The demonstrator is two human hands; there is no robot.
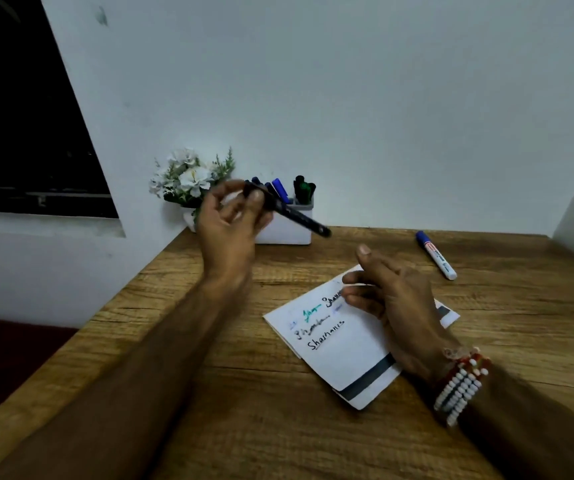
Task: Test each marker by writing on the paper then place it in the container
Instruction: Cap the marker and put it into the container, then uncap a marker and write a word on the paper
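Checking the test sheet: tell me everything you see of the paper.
The paper is white, with a dark grey band near its near edge, lying flat on the wooden table, a second layer showing beneath. Black, green and faint blue handwriting crosses its far half. The right hand covers its right side.

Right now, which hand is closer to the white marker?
Right. The right hand is over the paper, just left of the white marker; the left hand is farther off by the container, holding a dark marker.
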